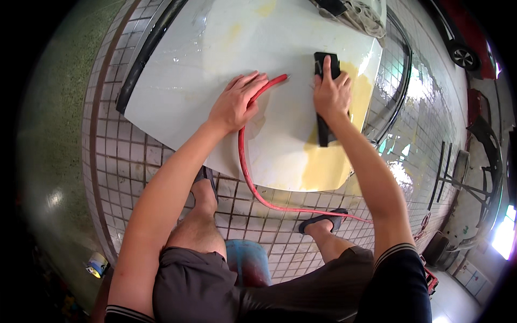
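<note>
A white car body panel [285, 145], wet and patched with yellow filler [323, 167], lies in front of me. My left hand [235, 106] rests on it with the fingers wrapped round a red hose [244, 161]. The hose's end points right, with a little water at its mouth. Further right, my right hand [332, 97] grips a long black sanding block [325, 134] pressed flat along the yellow patch, index finger stretched along its top. The block's underside is hidden.
A crumpled grey cloth [363, 19] lies on the panel's far right corner. Wet square tiles [156, 156] surround the panel. A blue stool [246, 261] is beneath me. A yellow and white can [97, 265] stands at left; a red car [466, 37] is at far right.
</note>
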Available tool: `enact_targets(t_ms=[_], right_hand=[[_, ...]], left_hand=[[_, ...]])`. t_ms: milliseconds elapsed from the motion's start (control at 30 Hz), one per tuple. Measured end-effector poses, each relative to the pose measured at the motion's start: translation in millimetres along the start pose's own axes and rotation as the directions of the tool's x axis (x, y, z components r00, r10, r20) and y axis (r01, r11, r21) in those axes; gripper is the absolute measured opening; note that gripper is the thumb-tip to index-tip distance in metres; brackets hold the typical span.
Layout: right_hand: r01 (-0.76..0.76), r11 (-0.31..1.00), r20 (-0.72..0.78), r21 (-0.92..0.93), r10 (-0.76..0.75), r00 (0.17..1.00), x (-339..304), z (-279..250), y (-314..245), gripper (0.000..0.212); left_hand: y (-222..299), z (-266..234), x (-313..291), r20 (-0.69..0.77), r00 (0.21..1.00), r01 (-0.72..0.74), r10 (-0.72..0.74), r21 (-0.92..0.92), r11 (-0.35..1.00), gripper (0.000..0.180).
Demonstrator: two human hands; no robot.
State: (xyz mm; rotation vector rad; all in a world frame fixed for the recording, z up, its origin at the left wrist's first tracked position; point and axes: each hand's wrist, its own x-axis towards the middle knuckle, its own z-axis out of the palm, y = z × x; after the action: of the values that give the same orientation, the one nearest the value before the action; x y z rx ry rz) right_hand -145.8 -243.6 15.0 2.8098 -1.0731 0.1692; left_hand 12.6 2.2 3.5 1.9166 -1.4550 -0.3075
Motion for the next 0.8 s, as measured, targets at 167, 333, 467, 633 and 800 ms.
enact_targets(t_ms=[167, 333, 467, 633, 800], right_hand=[[-0.298, 0.954, 0.041, 0.028, 0.296, 0.954, 54.8, -2.6, 12.7, 0.065], [0.087, 0.995, -0.074, -0.045, -0.09, 0.993, -18.1, 4.1, -11.4, 0.072], [-0.405, 0.913, 0.09, 0.056, 0.399, 0.912, 74.3, -14.4, 35.2, 0.064], [-0.157, 0.987, 0.014, -0.031, 0.157, 0.987, -14.3, -1.0, -9.1, 0.068], [-0.246, 0.969, 0.0, 0.023, 0.246, 0.969, 21.0, -9.4, 40.2, 0.067]], left_hand=[[-1.1, 2.1, 10.8, -0.042, 0.999, -0.027, 0.028, 0.015, 1.0, 0.059], [-3.0, 1.3, 2.7, -0.022, 1.0, -0.014, 0.014, 0.011, 1.0, 0.058], [-0.1, 7.0, 9.2, -0.026, 0.999, -0.025, 0.024, -0.018, 1.0, 0.059], [-4.2, -0.8, -0.8, -0.029, 0.999, -0.014, 0.014, 0.005, 1.0, 0.055], [5.8, 2.7, 11.2, -0.057, 0.997, -0.048, 0.046, -0.029, 0.998, 0.056]])
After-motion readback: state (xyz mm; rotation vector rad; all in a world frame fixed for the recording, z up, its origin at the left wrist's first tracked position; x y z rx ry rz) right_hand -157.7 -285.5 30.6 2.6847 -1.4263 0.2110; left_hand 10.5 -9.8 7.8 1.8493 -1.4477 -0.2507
